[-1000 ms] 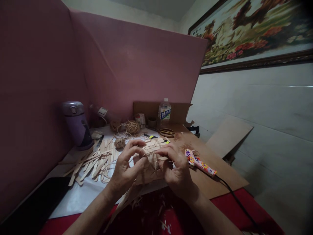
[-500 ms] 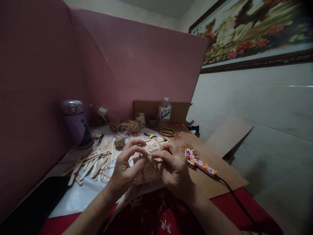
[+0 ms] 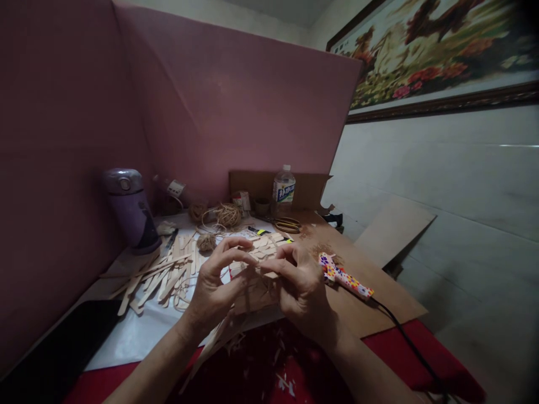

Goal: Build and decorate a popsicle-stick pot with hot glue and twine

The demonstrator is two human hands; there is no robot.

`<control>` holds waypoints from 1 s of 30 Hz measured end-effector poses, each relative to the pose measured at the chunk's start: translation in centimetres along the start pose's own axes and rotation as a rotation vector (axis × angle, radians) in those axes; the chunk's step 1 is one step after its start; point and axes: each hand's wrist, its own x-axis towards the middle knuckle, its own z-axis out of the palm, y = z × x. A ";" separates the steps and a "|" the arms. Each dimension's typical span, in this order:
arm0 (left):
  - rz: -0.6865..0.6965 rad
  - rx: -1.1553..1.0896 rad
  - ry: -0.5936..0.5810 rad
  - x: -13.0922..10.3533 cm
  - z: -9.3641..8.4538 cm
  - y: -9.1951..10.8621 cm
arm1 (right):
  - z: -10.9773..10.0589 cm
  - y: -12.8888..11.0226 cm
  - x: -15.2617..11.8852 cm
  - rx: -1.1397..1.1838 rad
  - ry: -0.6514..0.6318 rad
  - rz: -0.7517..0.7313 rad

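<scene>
A pink partition [image 3: 236, 106] rises behind and to the left of the red-covered table [image 3: 396, 345]. A pale wall [image 3: 467, 174] with joint lines stands at right, bearing a framed picture [image 3: 433, 56]. A grey ceiling [image 3: 282, 10] is partly visible. Lighting is dim

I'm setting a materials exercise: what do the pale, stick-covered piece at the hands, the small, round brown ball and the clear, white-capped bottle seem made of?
Pale, stick-covered piece: probably bare wood, matt; cream-tan strips without shine.
Small, round brown ball: likely plant-fibre twine, rough; fuzzy look.
Clear, white-capped bottle: probably smooth plastic; see-through walls, though glass remains possible.
</scene>
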 end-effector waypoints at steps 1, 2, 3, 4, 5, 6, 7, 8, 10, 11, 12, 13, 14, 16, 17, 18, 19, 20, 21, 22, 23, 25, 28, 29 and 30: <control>0.001 -0.004 -0.007 0.0 0.0 0.0 | 0.0 0.0 0.0 -0.007 -0.002 -0.001; 0.004 -0.006 -0.015 0.0 -0.1 0.1 | 0.0 0.0 0.1 -0.013 -0.004 -0.001; 0.007 -0.006 -0.022 0.0 -0.1 0.1 | 0.0 0.1 0.1 -0.018 -0.005 -0.002; 0.009 -0.004 -0.027 0.0 -0.1 0.1 | 0.0 0.1 0.1 -0.021 -0.004 -0.002; 0.008 0.001 -0.029 0.0 -0.2 0.1 | 0.0 0.1 0.1 -0.022 -0.001 -0.002; 0.006 0.008 -0.026 0.1 -0.1 0.1 | -0.1 0.1 0.1 -0.020 0.000 -0.004; 0.003 0.018 -0.019 0.1 -0.1 0.1 | -0.1 0.1 0.1 -0.016 -0.002 -0.006; 0.003 0.029 -0.008 0.1 -0.1 0.1 | -0.2 0.0 0.1 -0.009 -0.006 -0.007; 0.007 0.051 0.010 0.1 0.0 0.1 | -0.3 -0.1 0.1 0.006 -0.021 -0.007; 0.010 0.058 0.016 0.1 0.1 0.1 | -0.4 -0.2 0.1 0.012 -0.027 -0.004; 0.012 0.062 0.019 0.2 0.1 0.1 | -0.4 -0.2 0.1 0.013 -0.029 0.003; 0.014 0.062 0.021 0.2 0.1 0.1 | -0.5 -0.3 0.2 0.009 -0.029 0.010; 0.015 0.062 0.022 0.2 0.2 0.1 | -0.5 -0.4 0.2 0.000 -0.029 0.015; 0.022 0.063 0.025 0.2 0.2 0.2 | -0.4 -0.5 0.2 -0.031 -0.032 0.020; 0.028 0.067 0.024 0.2 0.3 0.2 | -0.4 -0.6 0.3 -0.052 -0.034 0.020; 0.032 0.074 0.023 0.2 0.3 0.2 | -0.3 -0.6 0.3 -0.074 -0.035 0.021; 0.037 0.081 0.023 0.1 0.3 0.3 | -0.2 -0.7 0.3 -0.095 -0.033 0.022; 0.042 0.088 0.023 0.1 0.4 0.3 | -0.1 -0.7 0.3 -0.111 -0.028 0.025; 0.045 0.094 0.022 0.1 0.4 0.3 | -0.1 -0.7 0.3 -0.122 -0.023 0.028; 0.048 0.100 0.020 0.1 0.4 0.3 | 0.0 -0.7 0.3 -0.128 -0.018 0.030; 0.049 0.105 0.017 0.1 0.4 0.2 | 0.1 -0.6 0.3 -0.131 -0.016 0.032; 0.049 0.112 0.003 0.1 0.3 0.2 | 0.2 -0.6 0.2 -0.134 -0.010 0.035; 0.042 0.114 -0.024 0.0 0.1 0.3 | 0.2 -0.4 0.2 -0.135 0.010 0.039; 0.041 0.115 -0.032 0.0 0.1 0.4 | 0.2 -0.4 0.1 -0.132 0.014 0.038; 0.041 0.116 -0.038 0.0 0.1 0.4 | 0.2 -0.4 0.1 -0.126 0.017 0.037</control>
